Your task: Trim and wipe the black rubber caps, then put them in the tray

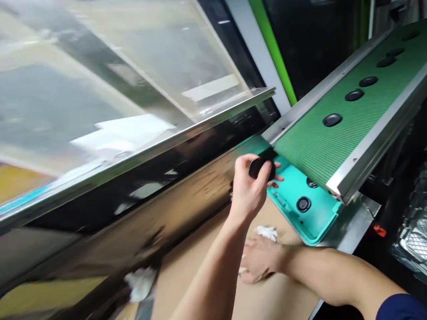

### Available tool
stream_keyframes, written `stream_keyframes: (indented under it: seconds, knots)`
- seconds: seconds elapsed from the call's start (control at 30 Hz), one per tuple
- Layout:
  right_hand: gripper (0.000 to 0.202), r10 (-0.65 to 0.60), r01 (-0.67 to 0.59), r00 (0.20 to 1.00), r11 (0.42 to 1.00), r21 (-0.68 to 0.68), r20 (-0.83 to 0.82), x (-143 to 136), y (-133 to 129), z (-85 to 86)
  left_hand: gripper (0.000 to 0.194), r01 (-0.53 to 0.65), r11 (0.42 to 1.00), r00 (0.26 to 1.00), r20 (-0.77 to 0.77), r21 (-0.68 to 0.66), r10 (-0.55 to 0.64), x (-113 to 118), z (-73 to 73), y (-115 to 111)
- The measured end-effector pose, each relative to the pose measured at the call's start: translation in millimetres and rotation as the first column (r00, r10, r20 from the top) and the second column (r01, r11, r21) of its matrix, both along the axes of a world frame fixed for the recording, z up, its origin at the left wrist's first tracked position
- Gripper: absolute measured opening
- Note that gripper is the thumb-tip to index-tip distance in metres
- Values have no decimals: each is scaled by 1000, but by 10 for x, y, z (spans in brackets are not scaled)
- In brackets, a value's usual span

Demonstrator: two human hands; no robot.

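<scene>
Your left hand (257,175) had the black part (256,169) pinched between thumb and fingers, raised over the near edge of the tray (288,180), just beside the low end of the belt (307,142). The step in hand looked to be handling that one piece, probably lifted for a turn or a check. Your right hand (262,258) was low over the board (196,253), near a white wad (267,232); blur and angle hid its fingers, so whether it gripped anything could not be told. One disc (303,204) lay in the tray, another partly under the belt's lip, and more were strung out up the belt. The next move seemed to call for a steady pinch, the part kept clear of the belt's end, and your right hand free to meet it.
</scene>
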State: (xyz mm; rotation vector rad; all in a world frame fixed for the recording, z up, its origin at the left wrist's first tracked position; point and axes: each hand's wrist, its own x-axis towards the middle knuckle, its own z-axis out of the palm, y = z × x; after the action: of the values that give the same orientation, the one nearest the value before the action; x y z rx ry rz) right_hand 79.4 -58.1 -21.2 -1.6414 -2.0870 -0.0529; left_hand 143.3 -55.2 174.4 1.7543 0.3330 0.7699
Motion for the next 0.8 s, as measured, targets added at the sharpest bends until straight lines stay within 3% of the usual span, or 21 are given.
stream_keyframes:
  seconds: [0.1,0.2,0.27,0.33,0.43,0.53,0.67,0.8]
  knots:
    - [31,-40,40,999,999,4,-22,-6,-21,-19,59,-136,938,984,67,-318,165,-968,-465,278]
    - [29,-112,117,985,993,28,-133,4,-36,34,52,-243,748,947,16,-617,321,-1723,-983,534]
    - [31,-158,184,953,980,79,-260,10,-53,90,54,-238,608,927,10,-758,375,-2016,-1281,626]
    - [36,-174,240,908,962,131,-382,-16,-67,136,47,-187,497,911,40,-847,411,-2140,-1509,646]
    - [37,-206,301,862,943,142,-464,-169,-78,157,33,-16,414,916,153,-910,371,-2129,-1701,614]
    - [32,-231,290,887,953,92,-399,-414,-82,148,30,97,366,918,225,-926,327,-2084,-1750,627]
    - [32,-185,204,953,977,56,-239,-625,9,207,43,134,315,915,239,-939,325,-2128,-1737,744]
    - [31,-401,400,893,915,-48,-203,-645,163,278,38,160,332,876,288,-930,386,-2159,-1739,814]
